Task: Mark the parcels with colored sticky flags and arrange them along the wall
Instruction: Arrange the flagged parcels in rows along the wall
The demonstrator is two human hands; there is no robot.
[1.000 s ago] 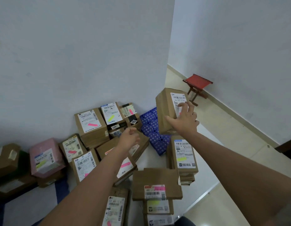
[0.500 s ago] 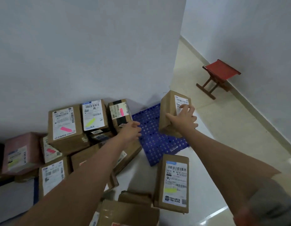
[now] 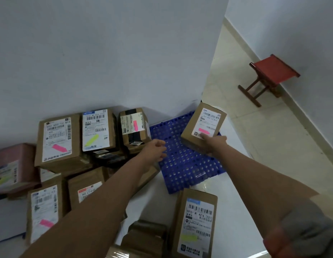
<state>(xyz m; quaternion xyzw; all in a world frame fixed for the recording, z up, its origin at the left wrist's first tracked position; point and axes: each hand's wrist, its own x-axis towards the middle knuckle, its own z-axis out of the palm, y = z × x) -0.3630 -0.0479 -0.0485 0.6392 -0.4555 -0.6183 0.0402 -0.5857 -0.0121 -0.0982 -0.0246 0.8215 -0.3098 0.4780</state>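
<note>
My right hand [image 3: 213, 143] grips the near end of a small brown parcel [image 3: 203, 125] with a white label and a pink flag; the parcel rests tilted on the far right part of a blue perforated mat [image 3: 182, 164] by the wall corner. My left hand [image 3: 152, 150] hovers empty over the mat's left edge, fingers loosely curled. Along the wall to the left stand flagged parcels: one with a pink flag [image 3: 57, 140], one with a yellow flag [image 3: 96, 130], and a taped one with a pink flag [image 3: 134, 127].
More brown parcels lie in the foreground, including one with a yellow flag [image 3: 196, 224] and one with a pink flag [image 3: 43, 211]. A pink box [image 3: 11, 168] sits at far left. A red wooden stool [image 3: 268, 77] stands by the right wall.
My right hand has lowered the parcel from mid-air down onto the blue mat near the wall corner. My left hand has reached forward over the mat's left edge. The view has tilted downward.
</note>
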